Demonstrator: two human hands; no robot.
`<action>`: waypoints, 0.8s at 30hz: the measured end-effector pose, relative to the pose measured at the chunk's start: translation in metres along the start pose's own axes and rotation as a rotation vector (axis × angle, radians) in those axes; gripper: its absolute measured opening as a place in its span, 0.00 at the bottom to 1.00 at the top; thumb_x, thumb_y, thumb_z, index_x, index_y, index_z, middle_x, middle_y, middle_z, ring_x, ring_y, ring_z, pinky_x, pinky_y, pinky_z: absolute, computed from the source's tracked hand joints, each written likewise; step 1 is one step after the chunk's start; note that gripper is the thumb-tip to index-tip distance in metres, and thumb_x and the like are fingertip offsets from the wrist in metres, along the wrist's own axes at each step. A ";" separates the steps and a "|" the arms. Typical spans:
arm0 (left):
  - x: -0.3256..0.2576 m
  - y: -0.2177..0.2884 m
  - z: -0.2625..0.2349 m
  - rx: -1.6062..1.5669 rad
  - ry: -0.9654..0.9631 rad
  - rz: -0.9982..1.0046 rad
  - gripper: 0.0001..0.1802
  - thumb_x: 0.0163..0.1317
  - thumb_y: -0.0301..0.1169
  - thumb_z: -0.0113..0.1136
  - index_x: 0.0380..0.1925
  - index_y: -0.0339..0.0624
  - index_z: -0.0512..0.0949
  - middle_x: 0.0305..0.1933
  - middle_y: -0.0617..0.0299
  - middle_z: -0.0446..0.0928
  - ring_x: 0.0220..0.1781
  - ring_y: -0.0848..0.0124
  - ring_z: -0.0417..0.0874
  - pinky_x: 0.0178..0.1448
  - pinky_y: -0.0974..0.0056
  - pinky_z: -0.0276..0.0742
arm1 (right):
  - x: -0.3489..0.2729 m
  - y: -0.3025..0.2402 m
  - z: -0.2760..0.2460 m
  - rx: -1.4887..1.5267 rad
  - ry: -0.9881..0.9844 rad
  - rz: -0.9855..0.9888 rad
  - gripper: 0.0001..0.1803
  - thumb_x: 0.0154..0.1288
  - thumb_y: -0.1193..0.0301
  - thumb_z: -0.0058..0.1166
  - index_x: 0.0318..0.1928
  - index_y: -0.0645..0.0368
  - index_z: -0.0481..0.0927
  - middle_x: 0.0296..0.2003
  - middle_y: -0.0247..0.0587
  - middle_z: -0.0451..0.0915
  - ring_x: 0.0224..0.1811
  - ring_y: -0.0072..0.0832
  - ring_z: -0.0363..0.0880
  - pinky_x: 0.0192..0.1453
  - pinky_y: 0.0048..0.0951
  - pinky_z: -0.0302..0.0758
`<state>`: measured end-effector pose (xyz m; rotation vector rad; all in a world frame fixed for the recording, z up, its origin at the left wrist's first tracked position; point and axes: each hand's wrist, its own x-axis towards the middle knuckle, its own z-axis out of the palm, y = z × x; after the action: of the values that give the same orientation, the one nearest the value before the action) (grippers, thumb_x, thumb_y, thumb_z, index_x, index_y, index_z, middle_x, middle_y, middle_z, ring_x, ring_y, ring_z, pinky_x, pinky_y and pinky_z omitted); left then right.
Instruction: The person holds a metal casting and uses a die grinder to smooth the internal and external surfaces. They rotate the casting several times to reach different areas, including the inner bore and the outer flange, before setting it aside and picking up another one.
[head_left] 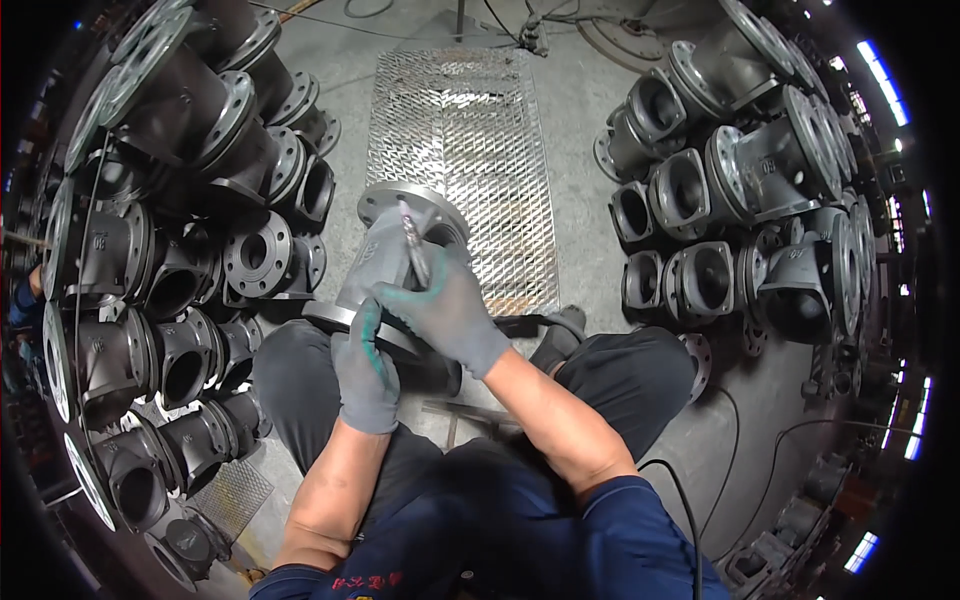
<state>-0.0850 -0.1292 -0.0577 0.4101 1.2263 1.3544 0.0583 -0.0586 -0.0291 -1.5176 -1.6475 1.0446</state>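
Note:
A grey cast-metal valve body (pixel 385 250) with round flanges rests tilted on my lap in the middle of the view. My left hand (pixel 364 370), in a grey glove, grips its near flange from below. My right hand (pixel 445 305), gloved the same way, holds a slim metal tool (pixel 414 240) like a pen, its tip against the valve body's upper side near the far flange (pixel 412 205).
Stacks of similar flanged valve bodies stand at left (pixel 170 250) and right (pixel 740 200). A perforated metal grating (pixel 470 140) lies on the concrete floor ahead. A black cable (pixel 740 440) runs along the floor at right. My knees frame the work.

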 end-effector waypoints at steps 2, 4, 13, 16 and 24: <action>0.005 -0.009 0.002 -0.187 0.087 -0.073 0.19 0.86 0.38 0.57 0.66 0.39 0.81 0.63 0.60 0.85 0.65 0.70 0.85 0.73 0.61 0.79 | 0.014 -0.014 -0.002 0.162 -0.126 0.113 0.28 0.61 0.59 0.80 0.52 0.68 0.85 0.41 0.60 0.85 0.45 0.50 0.85 0.56 0.49 0.83; 0.009 -0.021 0.013 -0.357 0.067 -0.149 0.24 0.89 0.43 0.48 0.70 0.40 0.78 0.69 0.57 0.83 0.71 0.63 0.82 0.79 0.56 0.76 | 0.021 -0.021 -0.003 0.021 -0.095 0.002 0.26 0.62 0.60 0.77 0.51 0.68 0.85 0.42 0.64 0.86 0.47 0.57 0.86 0.58 0.51 0.84; 0.046 -0.050 0.039 -0.460 -0.102 -0.198 0.31 0.87 0.56 0.41 0.72 0.47 0.76 0.70 0.54 0.82 0.71 0.57 0.83 0.78 0.49 0.78 | 0.044 -0.017 -0.002 -0.372 -0.306 -0.026 0.27 0.70 0.60 0.69 0.56 0.71 0.79 0.49 0.65 0.88 0.55 0.57 0.90 0.62 0.50 0.86; 0.057 -0.066 0.040 -0.264 -0.190 -0.075 0.31 0.88 0.57 0.41 0.72 0.48 0.75 0.68 0.56 0.82 0.69 0.57 0.83 0.76 0.49 0.79 | 0.042 -0.004 0.005 -0.369 -0.283 -0.071 0.36 0.71 0.64 0.63 0.71 0.78 0.72 0.52 0.63 0.88 0.53 0.54 0.91 0.59 0.49 0.87; 0.037 -0.060 0.039 -0.323 -0.065 -0.338 0.33 0.87 0.59 0.41 0.77 0.52 0.71 0.72 0.56 0.80 0.73 0.53 0.82 0.78 0.45 0.79 | 0.040 0.021 -0.033 -0.055 -0.257 -0.081 0.24 0.73 0.55 0.69 0.60 0.58 0.84 0.47 0.58 0.88 0.50 0.55 0.90 0.57 0.50 0.84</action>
<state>-0.0311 -0.0967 -0.1084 0.0153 0.9509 1.2071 0.0923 -0.0152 -0.0345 -1.3842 -1.9107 1.1982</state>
